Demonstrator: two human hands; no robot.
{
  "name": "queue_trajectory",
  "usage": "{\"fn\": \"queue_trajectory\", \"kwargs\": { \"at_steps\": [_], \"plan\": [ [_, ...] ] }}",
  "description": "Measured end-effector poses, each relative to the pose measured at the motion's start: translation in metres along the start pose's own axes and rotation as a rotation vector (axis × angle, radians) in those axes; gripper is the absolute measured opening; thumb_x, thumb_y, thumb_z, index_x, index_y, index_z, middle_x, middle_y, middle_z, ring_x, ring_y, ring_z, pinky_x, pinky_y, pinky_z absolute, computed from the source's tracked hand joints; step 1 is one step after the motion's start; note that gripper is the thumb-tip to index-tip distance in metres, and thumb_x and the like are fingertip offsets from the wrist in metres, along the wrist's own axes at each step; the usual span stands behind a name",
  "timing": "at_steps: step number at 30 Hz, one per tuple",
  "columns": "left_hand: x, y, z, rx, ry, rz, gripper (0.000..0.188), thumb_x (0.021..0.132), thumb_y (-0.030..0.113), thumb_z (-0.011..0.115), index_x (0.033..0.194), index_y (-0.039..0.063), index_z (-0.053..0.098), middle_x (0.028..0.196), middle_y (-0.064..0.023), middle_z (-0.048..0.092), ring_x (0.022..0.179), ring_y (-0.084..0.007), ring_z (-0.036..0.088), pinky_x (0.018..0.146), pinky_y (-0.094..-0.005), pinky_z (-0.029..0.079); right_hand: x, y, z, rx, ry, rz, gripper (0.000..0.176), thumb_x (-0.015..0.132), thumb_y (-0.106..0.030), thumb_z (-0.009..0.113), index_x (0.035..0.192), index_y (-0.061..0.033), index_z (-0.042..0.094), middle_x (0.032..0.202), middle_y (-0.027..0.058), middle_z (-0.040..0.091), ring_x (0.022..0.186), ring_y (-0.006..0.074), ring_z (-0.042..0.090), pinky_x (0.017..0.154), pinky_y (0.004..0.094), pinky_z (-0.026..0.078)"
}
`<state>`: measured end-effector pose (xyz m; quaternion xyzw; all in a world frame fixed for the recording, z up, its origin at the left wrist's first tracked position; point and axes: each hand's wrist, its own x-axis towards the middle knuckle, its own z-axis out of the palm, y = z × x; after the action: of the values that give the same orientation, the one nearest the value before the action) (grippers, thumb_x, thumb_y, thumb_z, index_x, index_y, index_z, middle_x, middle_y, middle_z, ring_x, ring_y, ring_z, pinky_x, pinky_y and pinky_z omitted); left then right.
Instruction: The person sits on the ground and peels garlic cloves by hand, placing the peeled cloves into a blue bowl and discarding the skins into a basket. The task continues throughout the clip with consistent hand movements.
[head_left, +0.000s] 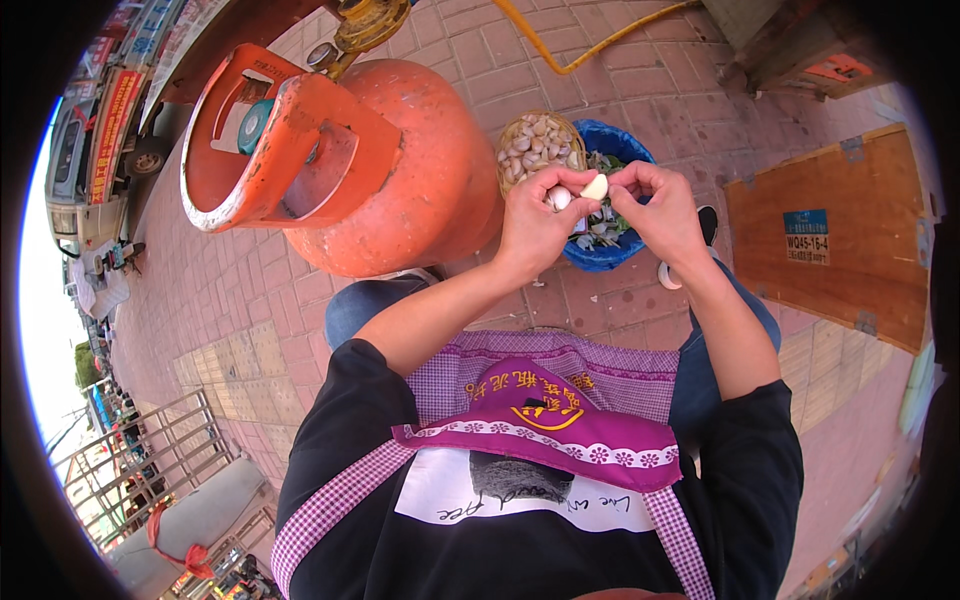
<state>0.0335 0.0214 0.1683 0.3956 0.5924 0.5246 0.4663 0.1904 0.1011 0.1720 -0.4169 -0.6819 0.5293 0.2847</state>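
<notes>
A pale peeled garlic clove (595, 187) sits pinched in the fingertips of my left hand (541, 217). A second whitish clove (559, 198) rests in the same hand, against the palm side of the fingers. My right hand (654, 204) is close beside the first clove, thumb and forefinger pinched together; whether something thin is between them cannot be told. Beyond my left hand stands a woven basket (504, 180) heaped with unpeeled garlic cloves (536, 142). Below both hands is a bin lined with a blue plastic bag (609, 259), holding leafy scraps and garlic skins (604, 226).
A large orange gas cylinder (420, 165) stands close at the left. To the right is a wooden board (847, 232) bearing a label. A yellow hose (559, 66) crosses the brick paving ahead. My knees flank a purple apron (630, 367).
</notes>
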Motion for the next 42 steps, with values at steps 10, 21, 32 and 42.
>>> {"fn": "queue_trajectory", "kwargs": {
  "at_steps": [10, 21, 32, 42],
  "plan": [
    [-0.002, -0.004, 0.001, 0.138, 0.051, 0.183, 0.027, 0.075, 0.000, 0.077, 0.099, 0.002, 0.067, 0.090, -0.0042, 0.067, 0.083, -0.0095, 0.061, 0.075, -0.0245, 0.049, -0.003, -0.001, 0.004, 0.016, 0.010, 0.006, 0.013, 0.078, -0.011, 0.069, 0.081, 0.0012, 0.067, 0.071, 0.0011, 0.066, 0.064, 0.0063, 0.056, 0.061, 0.0233, 0.046],
    [0.000, -0.005, 0.001, -0.024, -0.020, 0.054, 0.028, 0.075, -0.001, 0.077, 0.101, 0.003, 0.067, 0.089, -0.0003, 0.064, 0.080, -0.0067, 0.058, 0.070, -0.0217, 0.047, -0.005, -0.006, 0.000, 0.225, -0.023, 0.188, 0.005, 0.079, -0.005, 0.068, 0.079, -0.0011, 0.066, 0.073, -0.0015, 0.063, 0.064, 0.0028, 0.052, 0.059, 0.0196, 0.042],
    [0.010, -0.009, -0.008, -0.602, -0.247, -0.374, 0.036, 0.090, 0.009, 0.065, 0.125, 0.006, 0.057, 0.091, -0.0032, 0.063, 0.062, -0.0022, 0.044, 0.046, -0.0148, 0.034, 0.000, 0.005, 0.000, 0.284, 0.001, 0.131, 0.007, 0.084, -0.007, 0.061, 0.079, -0.0054, 0.057, 0.073, -0.0072, 0.053, 0.066, 0.0014, 0.045, 0.059, 0.0186, 0.035],
    [0.013, -0.013, -0.010, -0.660, -0.233, -0.370, 0.043, 0.092, 0.010, 0.063, 0.132, 0.006, 0.050, 0.098, -0.0068, 0.064, 0.062, -0.0035, 0.043, 0.046, -0.0145, 0.033, 0.003, 0.007, -0.010, -0.637, 0.044, -0.018, 0.009, 0.077, -0.011, 0.066, 0.075, -0.0026, 0.062, 0.068, 0.0089, 0.062, 0.064, 0.0200, 0.062, 0.059, 0.0319, 0.048]
  ]
}}
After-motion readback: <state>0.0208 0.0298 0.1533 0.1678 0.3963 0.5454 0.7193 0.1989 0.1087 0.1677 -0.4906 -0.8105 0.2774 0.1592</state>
